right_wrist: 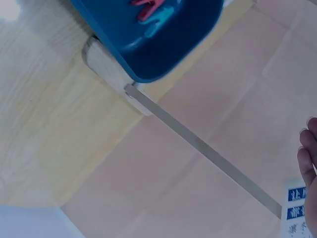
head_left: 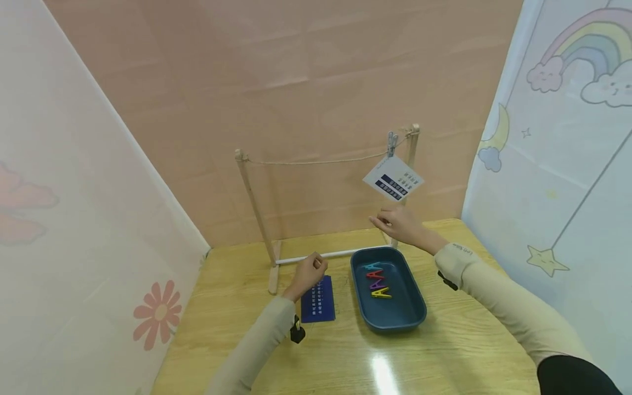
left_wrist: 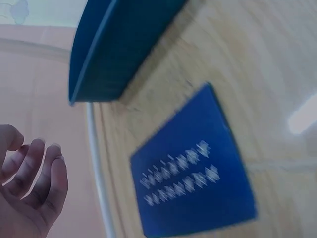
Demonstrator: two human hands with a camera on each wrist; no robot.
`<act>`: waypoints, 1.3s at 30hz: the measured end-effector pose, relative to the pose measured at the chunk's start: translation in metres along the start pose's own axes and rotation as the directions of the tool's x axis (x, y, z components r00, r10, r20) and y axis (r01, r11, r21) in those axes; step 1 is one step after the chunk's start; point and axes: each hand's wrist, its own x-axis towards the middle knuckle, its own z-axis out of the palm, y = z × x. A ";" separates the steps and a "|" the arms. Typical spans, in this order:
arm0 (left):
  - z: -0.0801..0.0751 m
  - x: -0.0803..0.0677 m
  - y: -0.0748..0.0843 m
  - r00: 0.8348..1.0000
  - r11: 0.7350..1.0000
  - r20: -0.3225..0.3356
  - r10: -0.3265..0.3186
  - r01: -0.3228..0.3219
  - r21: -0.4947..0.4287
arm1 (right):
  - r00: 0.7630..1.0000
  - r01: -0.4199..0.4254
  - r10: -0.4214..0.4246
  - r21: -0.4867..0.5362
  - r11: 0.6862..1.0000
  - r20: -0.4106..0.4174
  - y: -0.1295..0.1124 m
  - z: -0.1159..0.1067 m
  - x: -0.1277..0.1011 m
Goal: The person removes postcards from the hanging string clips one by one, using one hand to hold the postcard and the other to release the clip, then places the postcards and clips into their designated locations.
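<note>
A white card (head_left: 390, 174) with dark blue blocks of text hangs tilted from a string (head_left: 316, 163), held by a grey clothespin (head_left: 391, 145). Just below this card is my right hand (head_left: 402, 225), fingers loosely bent and nothing in them. My left hand (head_left: 310, 274) hovers over the far end of a blue card (head_left: 318, 307) on the table. Its fingers curl loosely around nothing, as the left wrist view also shows. To the right of the blue card stands a dark blue tray (head_left: 395, 327) with teal, red, purple and yellow clothespins (head_left: 381, 293) in a row.
The string runs between two wooden posts (head_left: 257, 211) of a stand near the table's back edge. A white bar (head_left: 338, 253) joins the posts low down, behind the tray. Printed cloth hangs on the left and right sides, with a plain pinkish backdrop (head_left: 316, 82) behind.
</note>
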 end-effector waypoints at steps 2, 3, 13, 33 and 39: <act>0.003 0.005 0.008 1.000 1.000 -0.016 0.007 -0.007 0.000 | 0.999 0.025 -0.026 -0.019 1.000 -0.038 0.001 -0.005 0.007; 0.004 0.008 0.013 1.000 1.000 -0.024 0.011 -0.011 -0.004 | 0.997 0.038 -0.039 -0.031 0.999 -0.059 0.001 -0.008 0.011; 0.009 0.042 0.070 0.991 0.994 -0.077 0.105 -0.105 0.004 | 0.970 0.106 -0.144 -0.193 0.976 -0.196 -0.005 -0.042 0.047; 0.025 0.066 0.105 0.980 0.985 -0.131 0.150 -0.159 -0.062 | 0.941 0.084 -0.152 -0.225 0.971 -0.304 -0.012 -0.106 0.118; 0.029 0.070 0.114 0.975 0.984 -0.152 0.161 -0.171 -0.055 | 0.962 -0.054 0.011 -0.148 0.988 -0.273 -0.008 -0.113 0.128</act>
